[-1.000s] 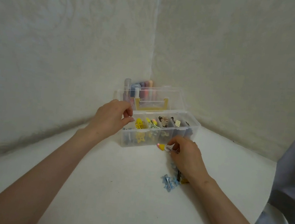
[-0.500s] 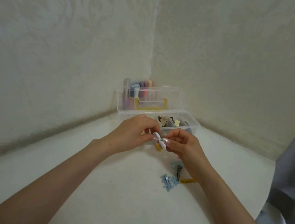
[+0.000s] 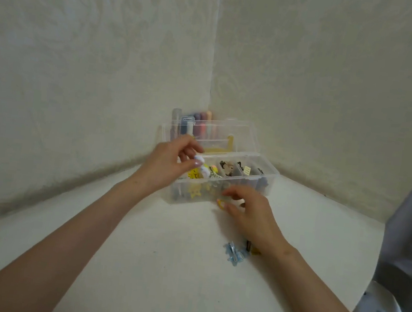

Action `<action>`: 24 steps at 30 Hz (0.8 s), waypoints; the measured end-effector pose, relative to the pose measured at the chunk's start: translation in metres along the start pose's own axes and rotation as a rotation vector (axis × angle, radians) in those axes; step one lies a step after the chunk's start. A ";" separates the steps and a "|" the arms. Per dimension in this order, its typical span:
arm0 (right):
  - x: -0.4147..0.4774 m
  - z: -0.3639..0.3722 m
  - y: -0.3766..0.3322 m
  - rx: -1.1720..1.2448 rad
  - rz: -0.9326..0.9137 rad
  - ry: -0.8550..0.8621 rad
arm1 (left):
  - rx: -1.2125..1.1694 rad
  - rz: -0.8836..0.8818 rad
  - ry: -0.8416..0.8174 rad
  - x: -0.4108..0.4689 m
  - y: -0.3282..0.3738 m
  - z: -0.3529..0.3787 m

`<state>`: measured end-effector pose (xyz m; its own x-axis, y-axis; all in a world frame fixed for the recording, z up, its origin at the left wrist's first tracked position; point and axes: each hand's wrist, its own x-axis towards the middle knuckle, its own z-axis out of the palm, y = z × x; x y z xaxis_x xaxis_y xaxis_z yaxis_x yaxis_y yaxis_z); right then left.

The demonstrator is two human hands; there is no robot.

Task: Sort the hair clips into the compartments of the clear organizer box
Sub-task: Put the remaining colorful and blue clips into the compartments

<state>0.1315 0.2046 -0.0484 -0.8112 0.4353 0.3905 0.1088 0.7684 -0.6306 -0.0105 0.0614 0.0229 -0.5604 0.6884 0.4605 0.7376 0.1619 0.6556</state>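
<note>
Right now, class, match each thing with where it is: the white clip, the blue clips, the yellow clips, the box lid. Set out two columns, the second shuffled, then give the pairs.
Things
1. white clip
2. blue clips
3. yellow clips
4. box lid

Places
A. inside the organizer box, toward its left end
B. standing open behind the compartments
C. pinched in the left hand, above the box
D. on the table, close to the right hand

Pairs: 1-C, 2-D, 3-A, 4-B
</note>
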 end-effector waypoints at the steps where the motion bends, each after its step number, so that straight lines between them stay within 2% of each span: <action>1: 0.000 0.002 0.004 -0.088 -0.032 -0.042 | 0.034 -0.017 0.051 0.002 -0.004 -0.006; 6: 0.001 0.005 0.007 -0.247 -0.119 -0.152 | 0.253 -0.065 0.172 0.007 -0.020 -0.025; 13: -0.001 0.006 0.005 -0.191 -0.175 -0.131 | 0.347 -0.137 0.070 0.008 -0.038 -0.015; 19: -0.002 0.004 0.001 -0.137 -0.148 -0.158 | 0.463 -0.120 0.025 0.007 -0.049 -0.009; 21: -0.002 0.004 -0.002 -0.071 -0.100 -0.137 | 0.470 -0.105 0.051 0.007 -0.046 -0.010; 24: -0.001 -0.002 -0.011 0.249 0.038 -0.073 | 0.465 -0.039 0.071 0.007 -0.035 -0.011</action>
<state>0.1326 0.1966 -0.0405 -0.8498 0.4193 0.3195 0.0024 0.6092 -0.7930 -0.0447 0.0533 0.0095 -0.6033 0.6283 0.4911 0.7970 0.4971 0.3431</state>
